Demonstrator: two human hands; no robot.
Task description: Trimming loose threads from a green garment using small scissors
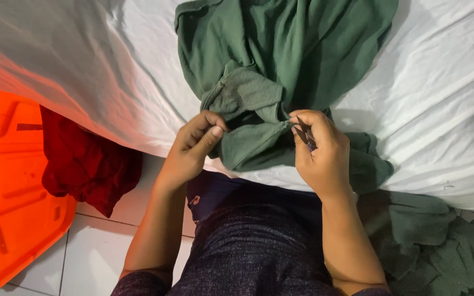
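Observation:
A dark green garment (281, 49) lies bunched on a white bed sheet (440, 109), part of it hanging over the bed's near edge. My left hand (193, 145) pinches a fold of the green fabric between thumb and fingers. My right hand (322, 153) grips a small dark metal tool, like small scissors or a seam ripper (305, 134), with its tip at the seam of the fold that the left hand holds taut.
A dark red cloth (86, 161) hangs over an orange plastic tub (6, 192) at the left, on white floor tiles (91, 249). More green fabric (440, 241) is piled at the lower right. My lap in dark speckled clothing (253, 241) fills the bottom centre.

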